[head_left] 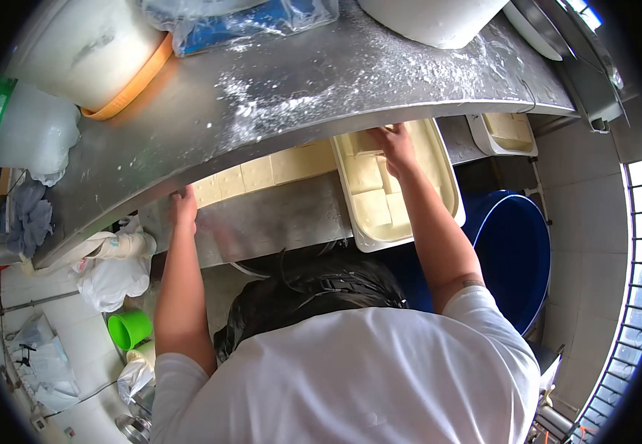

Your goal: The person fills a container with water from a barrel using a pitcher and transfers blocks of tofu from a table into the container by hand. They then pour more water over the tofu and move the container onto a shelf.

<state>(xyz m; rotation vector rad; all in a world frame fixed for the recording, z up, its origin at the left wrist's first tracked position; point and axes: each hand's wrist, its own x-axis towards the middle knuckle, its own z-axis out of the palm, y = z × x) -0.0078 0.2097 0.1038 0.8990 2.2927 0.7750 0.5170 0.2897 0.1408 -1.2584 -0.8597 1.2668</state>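
A row of pale cream blocks (273,170), which look like tofu, lies on the metal surface beneath the shelf. My left hand (184,207) is at the row's left end, its fingers largely hidden by the shelf edge. To the right, a cream plastic tray (447,177) holds more blocks (370,207). Over its upper part reaches my right hand (397,148), thumb and fingers apart around a block (366,143) at the tray's left side. The shelf partly covers these fingertips.
The steel shelf (276,118), dusted with white powder, overhangs the work. On it stand a white bucket (432,18) and a tub with an orange rim (132,78). A second tray (510,140) sits far right. A blue barrel (513,251) stands right; a green cup (130,329) lower left.
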